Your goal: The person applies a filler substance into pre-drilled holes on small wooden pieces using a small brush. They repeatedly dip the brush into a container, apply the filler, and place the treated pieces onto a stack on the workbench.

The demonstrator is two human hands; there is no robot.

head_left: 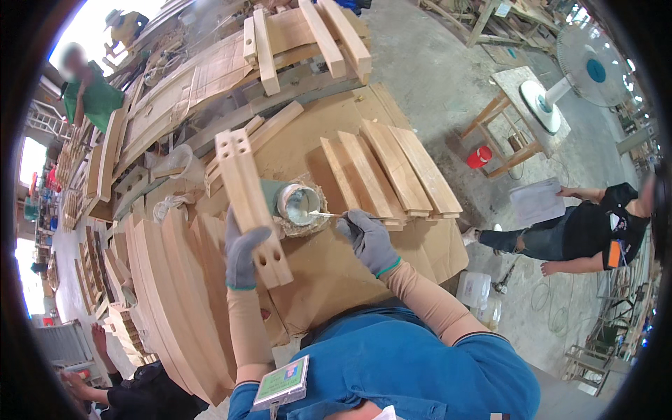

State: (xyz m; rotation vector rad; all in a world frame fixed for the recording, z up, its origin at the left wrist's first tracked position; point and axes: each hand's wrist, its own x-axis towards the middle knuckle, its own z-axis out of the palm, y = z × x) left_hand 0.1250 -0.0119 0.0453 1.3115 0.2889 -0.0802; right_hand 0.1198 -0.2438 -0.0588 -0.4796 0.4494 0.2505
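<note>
My left hand [245, 250], in a grey glove, grips a pale wooden piece [245, 185] with round holes drilled near both ends. It looks like two bars side by side, tilted up over the cardboard-covered bench. In my right hand [369, 241], also gloved, is a thin stick [329, 214], pinched between the fingers. Its whitish tip is at the mouth of an open round container [299, 204] with white, glue-like stuff inside and crusted residue around it. Whether the tip touches the contents I cannot tell.
Several wooden boards [392, 168] lie at the right of the cardboard [315, 280]. Long curved-looking timbers [164, 287] are stacked at my left, more bars [325, 35] at the far side. A person with papers [537, 203] stands right, near a fan [542, 105]; another person [154, 392] is at lower left.
</note>
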